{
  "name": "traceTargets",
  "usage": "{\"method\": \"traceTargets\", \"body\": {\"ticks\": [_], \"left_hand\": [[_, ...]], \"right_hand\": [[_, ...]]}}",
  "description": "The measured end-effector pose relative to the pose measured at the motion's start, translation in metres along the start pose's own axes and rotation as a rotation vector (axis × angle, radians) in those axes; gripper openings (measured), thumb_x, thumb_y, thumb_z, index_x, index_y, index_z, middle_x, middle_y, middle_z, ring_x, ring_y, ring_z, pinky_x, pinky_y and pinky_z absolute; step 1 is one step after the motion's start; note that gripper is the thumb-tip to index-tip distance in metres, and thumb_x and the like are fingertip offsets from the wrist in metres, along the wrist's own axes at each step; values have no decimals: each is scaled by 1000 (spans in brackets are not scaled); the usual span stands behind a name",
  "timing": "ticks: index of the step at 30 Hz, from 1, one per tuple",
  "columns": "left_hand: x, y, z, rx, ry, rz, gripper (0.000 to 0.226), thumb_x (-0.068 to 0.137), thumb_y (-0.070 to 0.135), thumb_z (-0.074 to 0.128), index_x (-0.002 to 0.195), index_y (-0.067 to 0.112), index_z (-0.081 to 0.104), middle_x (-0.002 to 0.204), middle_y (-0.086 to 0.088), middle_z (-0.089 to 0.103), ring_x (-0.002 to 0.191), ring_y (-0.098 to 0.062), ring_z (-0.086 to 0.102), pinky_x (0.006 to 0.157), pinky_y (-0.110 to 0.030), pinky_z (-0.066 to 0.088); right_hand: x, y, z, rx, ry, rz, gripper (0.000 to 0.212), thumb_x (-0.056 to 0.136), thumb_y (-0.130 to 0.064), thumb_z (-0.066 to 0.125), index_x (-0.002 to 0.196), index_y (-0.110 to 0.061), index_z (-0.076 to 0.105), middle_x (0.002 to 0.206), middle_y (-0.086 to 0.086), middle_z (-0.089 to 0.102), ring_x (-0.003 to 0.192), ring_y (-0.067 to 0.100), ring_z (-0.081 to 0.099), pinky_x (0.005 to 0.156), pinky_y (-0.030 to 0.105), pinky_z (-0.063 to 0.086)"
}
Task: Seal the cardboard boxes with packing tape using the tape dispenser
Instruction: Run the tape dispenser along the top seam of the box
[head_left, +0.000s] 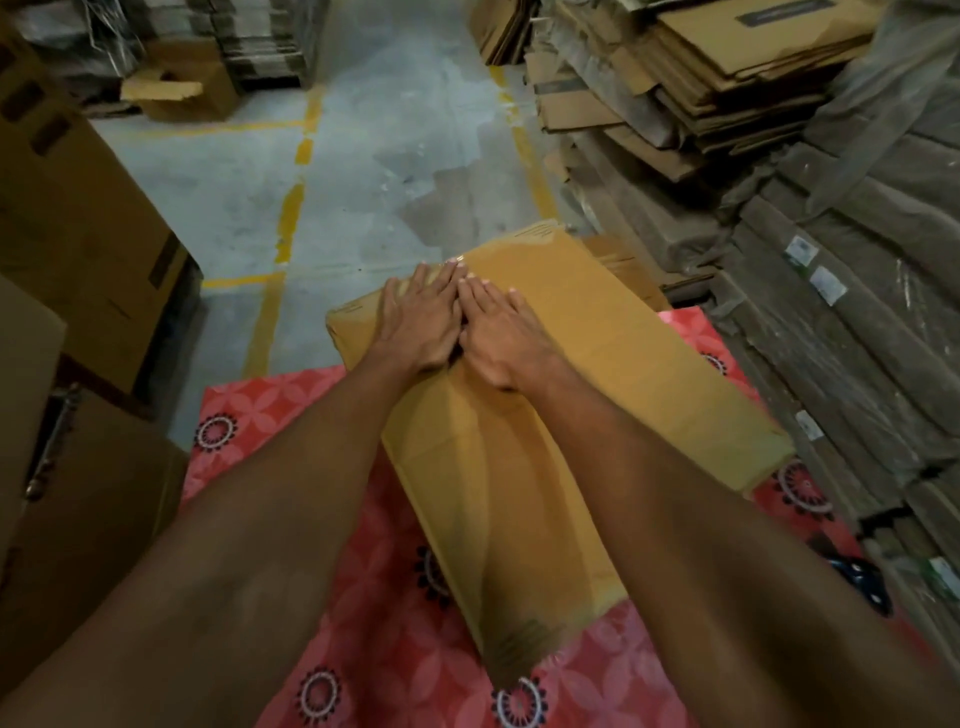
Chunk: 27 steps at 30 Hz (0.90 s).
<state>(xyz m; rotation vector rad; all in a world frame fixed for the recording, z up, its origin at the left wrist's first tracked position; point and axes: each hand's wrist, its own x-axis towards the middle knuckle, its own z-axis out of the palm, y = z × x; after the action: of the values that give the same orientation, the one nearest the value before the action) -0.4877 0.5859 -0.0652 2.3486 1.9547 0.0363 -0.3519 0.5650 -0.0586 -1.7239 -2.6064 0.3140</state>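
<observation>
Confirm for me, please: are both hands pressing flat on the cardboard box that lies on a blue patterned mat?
Not quite: the head view shows the mat is red, not blue. Otherwise right: the left hand and right hand both press flat on the cardboard box, which lies on that patterned mat.

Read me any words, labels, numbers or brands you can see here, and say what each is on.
No text here is readable.
Dark label on the flattened cardboard stack: blurred.
White stickers on the wrapped bundles: too small.
Dark printed patches on the left cardboard box: blurred.
Faint print on the middle cardboard box: blurred.
</observation>
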Motion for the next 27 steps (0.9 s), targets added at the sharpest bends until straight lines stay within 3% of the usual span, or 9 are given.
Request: {"method": "traceTargets", "body": {"ticks": [7, 18, 22, 27], "left_hand": [[4, -6, 7, 14, 14, 8, 58, 107, 42, 12, 163, 26, 8, 170, 9, 6, 157, -22, 5, 123, -53, 8], [-7, 7, -3, 66, -27, -10, 61, 107, 46, 12, 163, 22, 7, 170, 3, 9, 155, -25, 10, 121, -54, 13], [-59, 44, 4, 7, -74, 166, 66, 107, 48, 10, 162, 13, -3, 170, -6, -5, 157, -21, -2, 126, -47, 3], [-127, 78, 13, -22, -104, 356, 58, 110, 41, 12, 163, 20, 2, 170, 3, 0, 156, -14, -1, 127, -41, 1]], "right_hand": [[-43, 11, 18, 0, 84, 4, 64, 106, -48, 13, 162, -16, 6, 170, -1, 3, 156, 14, -1, 127, 38, 0], [-184, 17, 29, 60, 89, 139, 65, 104, -53, 11, 162, -23, 8, 170, -9, 3, 155, 6, -1, 126, 39, 1], [-184, 15, 27, 49, 87, 132, 75, 96, -55, 1, 162, -20, 12, 170, -6, 8, 156, 9, 3, 126, 39, 0], [-187, 19, 23, 66, 54, 100, 84, 91, -58, -5, 161, -15, 11, 170, -1, 10, 156, 11, 3, 126, 39, 1]]}}
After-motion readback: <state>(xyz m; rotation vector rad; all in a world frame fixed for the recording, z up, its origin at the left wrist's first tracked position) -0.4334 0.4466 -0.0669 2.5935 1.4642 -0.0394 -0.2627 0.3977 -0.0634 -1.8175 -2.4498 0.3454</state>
